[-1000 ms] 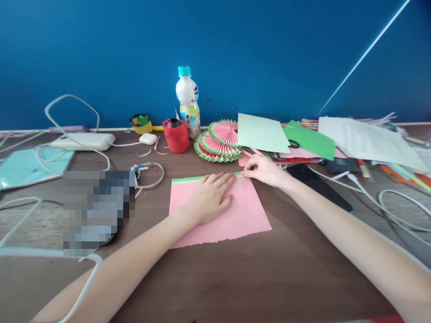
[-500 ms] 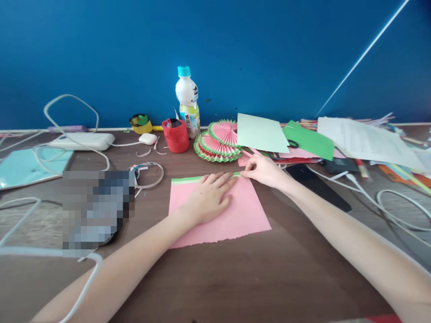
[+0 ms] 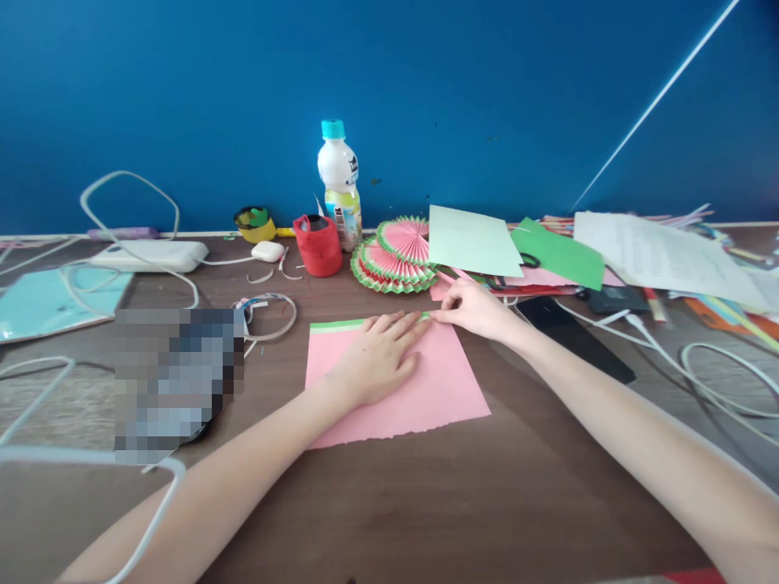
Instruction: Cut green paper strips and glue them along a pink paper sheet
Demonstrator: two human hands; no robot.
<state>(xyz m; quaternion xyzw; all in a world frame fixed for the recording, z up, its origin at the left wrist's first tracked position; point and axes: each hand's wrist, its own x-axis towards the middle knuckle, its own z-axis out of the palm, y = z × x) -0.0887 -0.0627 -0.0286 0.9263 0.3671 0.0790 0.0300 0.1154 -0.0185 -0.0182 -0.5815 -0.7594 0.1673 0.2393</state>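
Observation:
A sheet of pink paper (image 3: 447,377) lies on the brown table, with a torn, uneven near edge. Along its far edge runs a green strip (image 3: 336,326) with a paler band below it. My left hand (image 3: 383,357) rests flat on the paper, fingers stretched toward the strip and covering part of it. At the far right corner, the bent fingers of my right hand (image 3: 466,310) are closed on the paper's green edge. Just behind stand folded pink paper fans (image 3: 395,255) with green rims.
Behind are a white bottle (image 3: 339,174), a red cup-like holder (image 3: 317,246) and a pale green sheet (image 3: 471,241). To the right lie a black phone (image 3: 575,337), green paper (image 3: 560,253) and white cables. A white power bank (image 3: 152,255) and a blurred-out object (image 3: 188,381) are left.
My right hand has slid slightly left along the green edge, closer to my left fingertips. My left hand and the pink paper stay in place.

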